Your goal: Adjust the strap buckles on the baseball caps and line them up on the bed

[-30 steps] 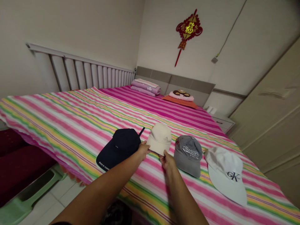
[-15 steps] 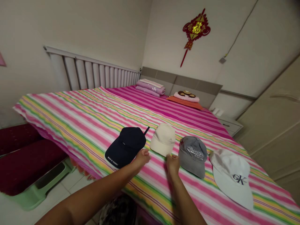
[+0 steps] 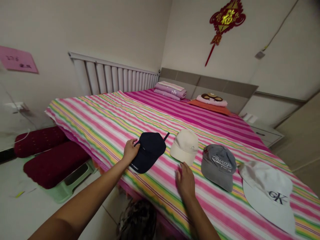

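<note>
Several caps lie in a row near the front edge of a striped bed (image 3: 105, 120): a navy cap (image 3: 149, 150), a cream cap (image 3: 185, 146), a grey cap (image 3: 218, 162) and a white cap (image 3: 270, 191). My left hand (image 3: 130, 150) grips the left edge of the navy cap with curled fingers. Just in front of the cream cap's brim, my right hand (image 3: 185, 180) hovers over the sheet with its fingers loosely extended and holds nothing.
Folded purple bedding (image 3: 170, 90) and a pink pillow (image 3: 212, 100) lie by the headboard. Dark red cushions (image 3: 53, 163) rest on a green stool (image 3: 68, 185) left of the bed. A bedside cabinet (image 3: 265, 135) stands at the right, and a red ornament (image 3: 226, 16) hangs on the wall.
Both hands have let go of the cream cap. My left hand moved left onto the navy cap; my right hand drew back toward me. The camera view swung left.
</note>
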### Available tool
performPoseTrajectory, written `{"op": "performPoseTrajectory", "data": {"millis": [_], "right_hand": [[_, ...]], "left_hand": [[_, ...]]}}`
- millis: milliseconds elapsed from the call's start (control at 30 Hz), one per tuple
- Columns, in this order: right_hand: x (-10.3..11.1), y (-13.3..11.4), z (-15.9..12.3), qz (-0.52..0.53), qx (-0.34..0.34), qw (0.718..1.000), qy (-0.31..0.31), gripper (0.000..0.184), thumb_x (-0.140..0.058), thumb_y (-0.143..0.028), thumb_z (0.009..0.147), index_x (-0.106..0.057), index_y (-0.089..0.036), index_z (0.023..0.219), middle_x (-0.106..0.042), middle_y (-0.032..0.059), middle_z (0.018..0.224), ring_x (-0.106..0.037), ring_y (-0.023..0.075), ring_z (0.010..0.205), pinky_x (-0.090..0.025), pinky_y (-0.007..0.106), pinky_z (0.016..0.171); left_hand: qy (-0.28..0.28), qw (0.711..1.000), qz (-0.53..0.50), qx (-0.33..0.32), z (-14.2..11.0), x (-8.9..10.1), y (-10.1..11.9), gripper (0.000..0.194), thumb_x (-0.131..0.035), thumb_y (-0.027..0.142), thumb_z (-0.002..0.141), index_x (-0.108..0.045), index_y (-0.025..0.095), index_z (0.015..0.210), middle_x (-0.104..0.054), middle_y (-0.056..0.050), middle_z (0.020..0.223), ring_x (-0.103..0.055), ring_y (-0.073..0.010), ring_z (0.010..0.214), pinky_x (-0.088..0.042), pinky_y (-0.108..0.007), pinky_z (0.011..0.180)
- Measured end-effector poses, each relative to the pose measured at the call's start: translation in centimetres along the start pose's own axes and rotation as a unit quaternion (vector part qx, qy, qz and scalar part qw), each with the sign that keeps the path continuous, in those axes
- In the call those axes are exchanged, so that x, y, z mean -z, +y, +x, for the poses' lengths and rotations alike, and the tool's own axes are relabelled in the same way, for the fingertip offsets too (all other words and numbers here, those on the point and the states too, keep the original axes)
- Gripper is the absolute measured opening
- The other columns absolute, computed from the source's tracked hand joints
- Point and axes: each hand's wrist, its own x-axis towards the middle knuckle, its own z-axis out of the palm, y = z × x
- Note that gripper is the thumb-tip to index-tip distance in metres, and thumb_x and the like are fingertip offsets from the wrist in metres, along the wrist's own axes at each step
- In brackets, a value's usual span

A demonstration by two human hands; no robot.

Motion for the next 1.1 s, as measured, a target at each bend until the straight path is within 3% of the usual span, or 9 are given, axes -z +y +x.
{"op": "performPoseTrajectory", "data": {"millis": [133, 267, 400, 533, 667, 800, 933, 1000, 1100], "right_hand": [[-0.1, -2.0, -3.2, 0.060, -0.026, 0.997, -0.033, 0.029, -0.051, -0.038, 0.073, -0.062, -0.016, 0.089, -0.062, 0.0149, 0.099, -0.051, 0.0290, 0.097, -0.033, 0.044, 0.090], [-2.0, -4.5, -4.6, 0.166, -0.094, 0.977, -0.091, 0.024, -0.053, -0.040, 0.071, -0.060, -0.019, 0.081, -0.063, 0.0071, 0.078, -0.056, 0.0225, 0.075, -0.042, 0.036, 0.074], [-5.3, -6.8, -4.0, 0.301, -0.211, 0.913, -0.174, 0.027, -0.057, -0.042, 0.069, -0.056, -0.018, 0.079, -0.058, 0.0018, 0.060, -0.056, 0.0164, 0.054, -0.047, 0.031, 0.054], [-7.1, -8.2, -2.8, 0.419, -0.305, 0.826, -0.222, 0.035, -0.062, -0.050, 0.066, -0.051, -0.017, 0.068, -0.057, 0.0034, 0.061, -0.059, 0.0157, 0.057, -0.051, 0.031, 0.056], [-6.9, -8.6, -2.1, 0.490, -0.352, 0.769, -0.212, 0.042, -0.060, -0.056, 0.066, -0.056, -0.015, 0.077, -0.062, 0.0074, 0.068, -0.063, 0.0193, 0.065, -0.051, 0.034, 0.060], [-4.3, -8.4, -2.0, 0.554, -0.331, 0.748, -0.158, 0.042, -0.056, -0.054, 0.071, -0.060, -0.018, 0.093, -0.068, 0.0076, 0.087, -0.064, 0.0190, 0.074, -0.051, 0.034, 0.066], [0.3, -7.1, -3.8, 0.604, -0.267, 0.749, -0.057, 0.042, -0.064, -0.049, 0.066, -0.061, -0.024, 0.100, -0.068, 0.0023, 0.099, -0.061, 0.0178, 0.090, -0.048, 0.030, 0.077], [2.6, -6.2, -5.7, 0.605, -0.256, 0.754, -0.023, 0.042, -0.066, -0.046, 0.066, -0.062, -0.025, 0.102, -0.068, 0.0009, 0.101, -0.060, 0.0172, 0.094, -0.045, 0.028, 0.083], [4.8, -4.9, -9.3, 0.572, -0.251, 0.781, -0.006, 0.038, -0.067, -0.042, 0.066, -0.064, -0.025, 0.101, -0.069, 0.0011, 0.100, -0.060, 0.0194, 0.095, -0.043, 0.031, 0.085]], "left_hand": [[-0.062, 0.994, 0.022, 0.083, 1.9, 1.2, -1.6, 0.014, -0.057, 0.027, 0.067, -0.062, 0.014, 0.070, -0.065, -0.009, 0.078, -0.059, -0.0241, 0.085, -0.042, -0.029, 0.071], [-0.104, 0.984, -0.006, 0.145, 1.7, 2.1, -2.5, 0.014, -0.061, 0.026, 0.065, -0.057, 0.016, 0.055, -0.061, -0.005, 0.057, -0.060, -0.0221, 0.075, -0.041, -0.027, 0.064], [-0.151, 0.963, -0.097, 0.200, 1.1, 2.8, -1.8, 0.016, -0.063, 0.028, 0.063, -0.055, 0.016, 0.057, -0.060, -0.003, 0.052, -0.060, -0.0198, 0.064, -0.044, -0.027, 0.059], [-0.250, 0.913, -0.215, 0.240, 0.9, 3.4, 0.5, 0.016, -0.066, 0.025, 0.060, -0.058, 0.012, 0.063, -0.064, -0.008, 0.058, -0.062, -0.0225, 0.062, -0.048, -0.033, 0.063], [-0.335, 0.853, -0.335, 0.219, 0.0, 3.4, 3.2, 0.023, -0.070, 0.021, 0.056, -0.061, 0.008, 0.073, -0.066, -0.011, 0.066, -0.062, -0.0201, 0.061, -0.049, -0.034, 0.067], [-0.354, 0.815, -0.429, 0.164, -3.3, 2.7, 4.3, 0.027, -0.072, 0.020, 0.056, -0.061, 0.010, 0.078, -0.066, -0.005, 0.068, -0.060, -0.0134, 0.058, -0.048, -0.027, 0.068], [-0.458, 0.709, -0.525, 0.108, -8.5, 2.2, 2.9, 0.038, -0.072, 0.013, 0.057, -0.061, 0.012, 0.094, -0.068, -0.008, 0.083, -0.063, -0.0174, 0.071, -0.046, -0.028, 0.072], [-0.517, 0.642, -0.551, 0.132, -10.9, 2.0, 1.8, 0.044, -0.071, 0.014, 0.059, -0.060, 0.011, 0.101, -0.067, -0.010, 0.092, -0.063, -0.0201, 0.081, -0.045, -0.030, 0.077], [-0.543, 0.548, -0.607, 0.188, -13.3, 1.2, 0.6, 0.035, -0.064, 0.028, 0.068, -0.063, 0.014, 0.100, -0.068, -0.008, 0.093, -0.061, -0.0219, 0.091, -0.041, -0.035, 0.086]]}}
